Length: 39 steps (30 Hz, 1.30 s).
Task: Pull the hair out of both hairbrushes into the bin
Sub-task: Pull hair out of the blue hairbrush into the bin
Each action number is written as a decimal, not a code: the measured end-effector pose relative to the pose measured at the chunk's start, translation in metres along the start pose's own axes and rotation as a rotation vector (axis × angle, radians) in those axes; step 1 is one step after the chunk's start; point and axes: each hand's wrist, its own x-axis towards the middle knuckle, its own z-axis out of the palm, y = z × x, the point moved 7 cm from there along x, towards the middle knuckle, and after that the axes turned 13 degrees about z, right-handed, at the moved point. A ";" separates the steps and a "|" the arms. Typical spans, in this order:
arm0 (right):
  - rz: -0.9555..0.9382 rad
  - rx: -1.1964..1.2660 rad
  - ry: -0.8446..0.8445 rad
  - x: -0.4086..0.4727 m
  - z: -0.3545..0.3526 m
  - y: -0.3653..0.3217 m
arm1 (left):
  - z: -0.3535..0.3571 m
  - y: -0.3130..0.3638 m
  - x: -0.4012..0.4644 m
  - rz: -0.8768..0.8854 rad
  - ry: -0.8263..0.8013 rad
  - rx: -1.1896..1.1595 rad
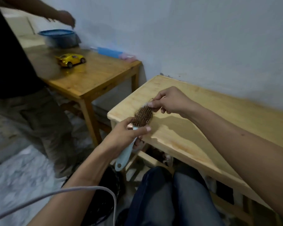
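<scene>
Pale-blue plastic hairbrush [138, 126] sits between both hands, held above the near corner of the light wooden table [219, 128], bristles up. Left hand [129, 136] is curled shut round the neck where handle meets head, thumb lying across the front; the handle hangs down toward the lap. Right hand [168, 101] is pinched closed at the far tip of the head — thumb and forefinger together, other fingers tucked, apparently nipping the edge of the hair mat [143, 115], though what's actually between the fingertips is too small to tell. Brown hair covers most of the bristle pad w/ pin tips poking through.

Judgement: early in the job, first brush not yet cleared. No second brush in view. A dark round thing [108, 190] on the floor by the left knee may be the bin — can't confirm.

Risks: mat is threaded round the pins, so a fast tug from one edge could tear off a wisp and leave the rest. Brush hangs over table, not the bin, so loose strands could drop there. Another person [15, 62] stands near the other wooden table [95, 79], w/ a yellow toy car [71, 60] and blue bowl [59, 37] — a bump seems possible.
</scene>
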 end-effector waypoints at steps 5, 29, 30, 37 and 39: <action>-0.108 -0.053 -0.147 0.016 0.077 -0.043 | -0.066 -0.010 -0.033 -0.013 0.153 0.113; -0.031 -0.133 -0.703 -0.018 0.365 -0.025 | -0.173 -0.135 -0.287 -0.419 1.047 0.376; 0.003 -0.127 -0.700 -0.015 0.365 -0.020 | -0.173 -0.137 -0.292 -0.425 1.071 0.383; 0.096 -0.086 -0.582 0.011 0.380 -0.008 | -0.178 -0.132 -0.296 -0.441 1.177 0.431; 0.009 -0.133 -0.616 0.006 0.387 -0.015 | -0.178 -0.131 -0.290 -0.434 1.164 0.473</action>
